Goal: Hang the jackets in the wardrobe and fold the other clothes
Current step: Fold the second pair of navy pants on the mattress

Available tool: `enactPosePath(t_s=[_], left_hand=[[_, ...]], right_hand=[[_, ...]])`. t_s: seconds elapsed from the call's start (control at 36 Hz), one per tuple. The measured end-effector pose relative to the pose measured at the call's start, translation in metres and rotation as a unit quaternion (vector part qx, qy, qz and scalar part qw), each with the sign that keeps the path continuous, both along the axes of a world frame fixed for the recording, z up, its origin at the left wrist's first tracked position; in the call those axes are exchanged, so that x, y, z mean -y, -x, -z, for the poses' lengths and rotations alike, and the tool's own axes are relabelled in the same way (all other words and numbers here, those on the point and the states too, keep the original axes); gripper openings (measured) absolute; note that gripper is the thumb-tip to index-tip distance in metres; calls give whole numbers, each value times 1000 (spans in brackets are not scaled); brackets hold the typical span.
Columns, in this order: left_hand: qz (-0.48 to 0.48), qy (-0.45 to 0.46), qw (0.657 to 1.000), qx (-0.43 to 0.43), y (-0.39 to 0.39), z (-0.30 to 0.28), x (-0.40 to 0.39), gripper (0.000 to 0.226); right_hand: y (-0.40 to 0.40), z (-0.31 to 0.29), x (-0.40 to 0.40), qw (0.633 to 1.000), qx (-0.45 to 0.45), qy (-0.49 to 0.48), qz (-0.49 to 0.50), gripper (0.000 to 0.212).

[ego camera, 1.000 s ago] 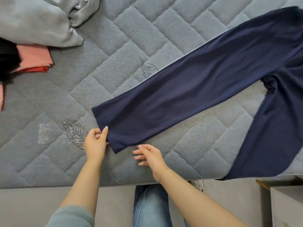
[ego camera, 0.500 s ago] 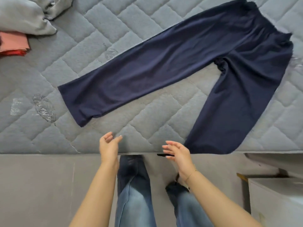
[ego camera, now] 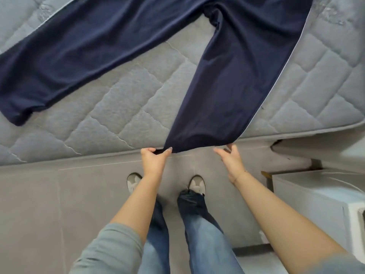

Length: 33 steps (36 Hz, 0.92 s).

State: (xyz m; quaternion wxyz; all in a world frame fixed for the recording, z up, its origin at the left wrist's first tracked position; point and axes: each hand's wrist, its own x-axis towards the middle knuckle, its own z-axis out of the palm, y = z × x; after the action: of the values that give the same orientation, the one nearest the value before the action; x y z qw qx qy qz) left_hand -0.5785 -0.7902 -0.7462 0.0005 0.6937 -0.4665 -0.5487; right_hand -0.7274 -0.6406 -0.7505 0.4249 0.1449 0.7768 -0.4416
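Dark navy trousers (ego camera: 227, 72) with a thin white side stripe lie spread on the grey quilted mattress (ego camera: 122, 107), legs apart. One leg runs to the left; the other reaches the mattress's near edge. My left hand (ego camera: 154, 160) pinches the left corner of that near leg's hem. At the hem's right corner, my right hand (ego camera: 230, 158) has its fingers spread and touches the fabric's edge; whether it grips is not clear.
The mattress's front edge and grey bed base (ego camera: 59, 194) run across the view. A white cabinet (ego camera: 320, 204) stands at the right, close to my right forearm. My feet in pale shoes (ego camera: 195, 183) stand against the base.
Both hands left the left leg's hem and moved right to the near leg's hem. My left hand has pinched its corner. The view shifted right, and the folded clothes went out of frame.
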Motion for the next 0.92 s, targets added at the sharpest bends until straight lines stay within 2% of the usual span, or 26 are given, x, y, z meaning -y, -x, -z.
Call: enactPosePath(t_s=[0.08,0.17,0.28,0.36,0.47,0.58,0.69,0.81,0.86,0.92], left_hand=[[13,10,999,-41,-11,6,-16,47],[60,-28,995,-78,-23,2,-31,39],[164,-110,975,-98,-35,-8,-36,20],[214,-183,957,-70,-44,-26,-31,23],[189,-254,939,-133,-58,-65,-13,13],[170,-291,922,-189,-82,-97,15,37],[118,-264,936,-202,-97,-121,51,52],[34,-232,945,-227,-105,-135,99,34],[-15,-213,949,-232,-108,-135,128,28],[-36,-184,958,-219,-113,-132,159,28]], right_hand=[[2,2,2,999,9,36,12,22],[-1,-5,-7,999,12,41,1,7],[-4,-28,-20,996,38,63,40,6],[-4,-54,-27,989,75,99,76,11],[-4,-88,-21,977,115,155,86,28],[-9,-120,12,964,133,210,98,36],[-7,-149,64,956,119,251,92,42],[-3,-173,135,951,85,295,46,12],[-1,-178,176,947,67,311,36,22],[-2,-180,220,942,63,328,25,24]])
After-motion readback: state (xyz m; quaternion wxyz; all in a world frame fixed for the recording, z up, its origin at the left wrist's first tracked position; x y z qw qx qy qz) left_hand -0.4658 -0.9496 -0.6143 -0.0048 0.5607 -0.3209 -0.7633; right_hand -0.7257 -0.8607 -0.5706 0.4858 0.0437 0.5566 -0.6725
